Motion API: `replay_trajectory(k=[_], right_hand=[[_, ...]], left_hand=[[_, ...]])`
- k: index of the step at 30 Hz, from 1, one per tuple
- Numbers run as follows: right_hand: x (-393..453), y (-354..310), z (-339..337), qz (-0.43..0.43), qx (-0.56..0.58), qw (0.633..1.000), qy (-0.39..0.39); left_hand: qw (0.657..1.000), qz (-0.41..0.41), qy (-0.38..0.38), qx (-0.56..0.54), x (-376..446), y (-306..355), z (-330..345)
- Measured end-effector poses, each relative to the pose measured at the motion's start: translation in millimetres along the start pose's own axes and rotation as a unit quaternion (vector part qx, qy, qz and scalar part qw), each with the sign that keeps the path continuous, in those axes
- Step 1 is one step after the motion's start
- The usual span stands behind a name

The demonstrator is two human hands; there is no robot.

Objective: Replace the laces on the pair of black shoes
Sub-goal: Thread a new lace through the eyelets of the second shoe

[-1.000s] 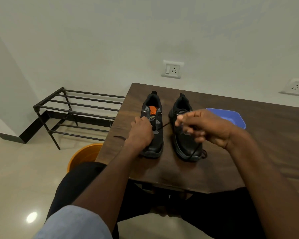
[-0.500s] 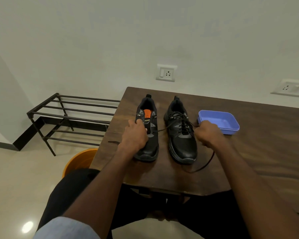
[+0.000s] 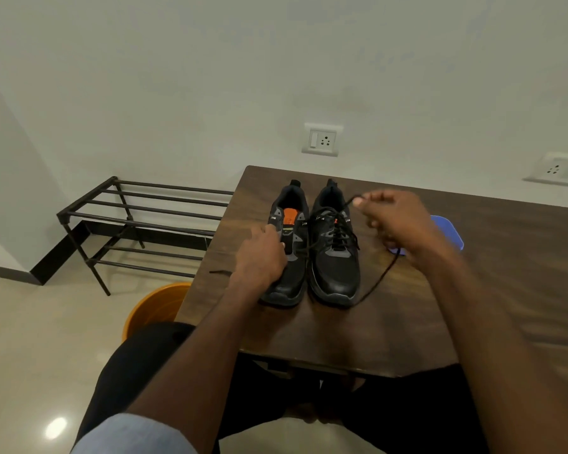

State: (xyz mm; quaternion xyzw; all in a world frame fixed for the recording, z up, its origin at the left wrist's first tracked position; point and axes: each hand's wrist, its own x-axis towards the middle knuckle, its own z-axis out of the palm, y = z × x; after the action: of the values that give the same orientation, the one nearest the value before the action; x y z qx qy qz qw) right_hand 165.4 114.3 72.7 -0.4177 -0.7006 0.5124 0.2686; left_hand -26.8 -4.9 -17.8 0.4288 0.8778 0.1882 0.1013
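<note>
Step in hand, as judged from the frame: threading a lace through the left-hand shoe of the pair; the right-hand shoe already carries a full lacing.

Left of centre, the left hand [image 3: 259, 260] lies on the left shoe [image 3: 287, 244], fingers curled over its near side and pressing it to the desk [image 3: 391, 322]. This shoe shows an open throat with an orange tongue label and no crossed lacing; whether the hand pinches any lace end cannot be told.

Centre, the right shoe [image 3: 335, 244] stands just beside the left shoe, toes toward the lower edge of the frame.

Right of centre, the right hand [image 3: 394, 221] is raised above the right shoe's collar. Its grip is pressed together, thumb and forefinger pinching the black lace [image 3: 379, 280]. The lace runs from the pinch down past the right shoe's outer side, and another strand crosses from the left shoe's eyelets toward the hand.

Next move, as judged: draw the slack through, then feed the tip into the next eyelet, which calls for a steady hold on the shoe.

A blue tray [image 3: 448, 231] lies behind the right hand.
</note>
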Motion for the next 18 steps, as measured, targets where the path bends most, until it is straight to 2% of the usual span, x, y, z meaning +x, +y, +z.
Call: replay_trajectory(k=[1,2,3,6,8,11,13,14,15,17,18], right_hand=[[-7.5,-14.3,-5.9,-0.022,0.14,0.988,-0.068],[-14.6,-24.8,-12.2,-0.045,0.244,0.959,-0.135],[-20.4,-31.8,-19.2,-0.067,0.304,0.932,-0.185],[-27.4,-32.9,-33.6,-0.087,0.366,0.897,-0.233],[-28.6,-31.8,-41.5,-0.086,0.356,0.906,-0.21],[-29.5,-41.5,-50.4,-0.136,0.187,0.97,-0.075],[-26.7,-45.5,-48.2,-0.193,0.007,0.979,0.058],[-24.2,-44.7,-43.9,-0.208,-0.104,0.967,0.103],[-21.7,-39.7,-36.6,-0.191,-0.234,0.947,0.108],[-16.6,-18.6,-12.9,-0.089,-0.471,0.877,0.04],[-14.0,-5.3,0.3,-0.049,-0.529,0.847,-0.003]], left_hand=[[1.0,0.001,0.001,0.001,-0.3,0.4,0.0],[1.0,0.003,0.001,0.003,-0.4,0.1,0.4],[1.0,0.005,0.0,0.005,0.1,1.4,0.4],[1.0,0.002,-0.003,0.006,0.7,1.4,0.0],[1.0,0.003,0.002,0.009,-0.2,2.0,-0.8],[1.0,0.006,0.007,0.019,0.2,2.2,-0.1],[1.0,0.007,0.009,0.023,-0.1,2.6,-1.4],[1.0,0.005,0.01,0.02,-0.3,2.2,-1.9],[1.0,-0.001,0.009,0.009,-0.4,1.2,-1.9],[0.999,-0.014,0.011,-0.029,0.3,-0.8,-3.5],[0.998,-0.016,0.02,-0.05,0.6,-1.4,-4.9]])
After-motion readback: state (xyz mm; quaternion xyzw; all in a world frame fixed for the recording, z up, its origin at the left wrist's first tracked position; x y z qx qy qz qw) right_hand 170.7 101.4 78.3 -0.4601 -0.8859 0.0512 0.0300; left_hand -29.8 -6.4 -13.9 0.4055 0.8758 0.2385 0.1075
